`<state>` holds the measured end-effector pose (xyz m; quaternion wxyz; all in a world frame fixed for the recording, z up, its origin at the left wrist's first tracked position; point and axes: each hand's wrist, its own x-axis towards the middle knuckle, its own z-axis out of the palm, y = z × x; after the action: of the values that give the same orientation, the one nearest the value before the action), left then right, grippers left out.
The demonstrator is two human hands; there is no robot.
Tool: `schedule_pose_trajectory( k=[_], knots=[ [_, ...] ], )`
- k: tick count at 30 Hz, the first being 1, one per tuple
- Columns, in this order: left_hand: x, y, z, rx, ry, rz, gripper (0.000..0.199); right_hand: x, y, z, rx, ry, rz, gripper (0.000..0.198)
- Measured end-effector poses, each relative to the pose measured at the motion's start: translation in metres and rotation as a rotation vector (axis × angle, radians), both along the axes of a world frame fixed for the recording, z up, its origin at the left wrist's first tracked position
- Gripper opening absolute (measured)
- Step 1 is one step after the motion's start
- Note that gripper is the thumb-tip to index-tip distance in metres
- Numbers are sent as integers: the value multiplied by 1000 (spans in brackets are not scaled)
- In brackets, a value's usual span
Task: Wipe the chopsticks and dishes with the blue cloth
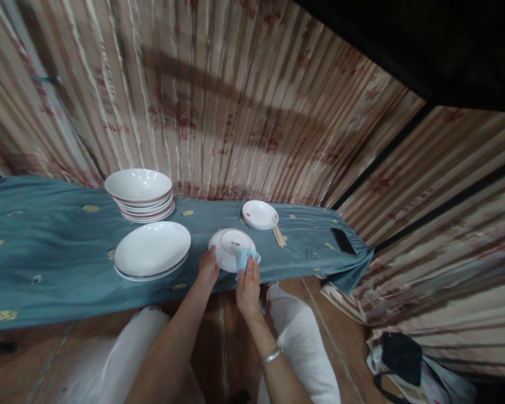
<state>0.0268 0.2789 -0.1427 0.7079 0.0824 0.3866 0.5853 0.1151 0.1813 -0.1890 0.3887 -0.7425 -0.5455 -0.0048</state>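
Note:
A white plate (pixel 225 259) is turned with its underside up, showing its foot ring and a small printed mark, near the front edge of the table. My left hand (pixel 209 267) grips the plate's left rim. In my right hand (pixel 249 286) is a light blue cloth (pixel 244 257), pressed by the fingers against the plate's right lower side. Just behind and to the right lies a small stack of white plates with red flowers (pixel 261 214), with several wooden chopsticks (pixel 279 237) beside it. Left of my hands sit large white oval plates (pixel 152 250), stacked.
A tall stack of white bowls and plates (pixel 138 188) stands at the back left of the cloth-covered table (pixel 59 247). A black phone (pixel 343 240) lies near the right end. Curtains (pixel 219 101) hang close behind. A bag (pixel 402 356) rests at the lower right.

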Motion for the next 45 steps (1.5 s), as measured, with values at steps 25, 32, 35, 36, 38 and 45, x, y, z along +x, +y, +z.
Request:
schedule_pose_trajectory(
  k=[25, 32, 35, 36, 38, 45],
  knots=[
    [-1, 1, -2, -64, 43, 42, 17, -24, 12, 48, -149, -408, 447, 46],
    [-1, 2, 1, -106, -18, 59, 34, -17, 49, 70, -206, -529, 635, 42],
    [0, 2, 2, -99, -52, 50, 37, -20, 65, 78, -225, -571, 642, 37],
    [0, 2, 2, -97, -59, 50, 37, -21, 71, 80, -232, -584, 640, 35],
    [0, 2, 2, -86, -81, 44, 36, -23, 82, 83, -246, -607, 630, 32],
    [1, 2, 4, 0, -161, 14, 31, -20, 117, 88, -311, -639, 573, 30]
  ],
)
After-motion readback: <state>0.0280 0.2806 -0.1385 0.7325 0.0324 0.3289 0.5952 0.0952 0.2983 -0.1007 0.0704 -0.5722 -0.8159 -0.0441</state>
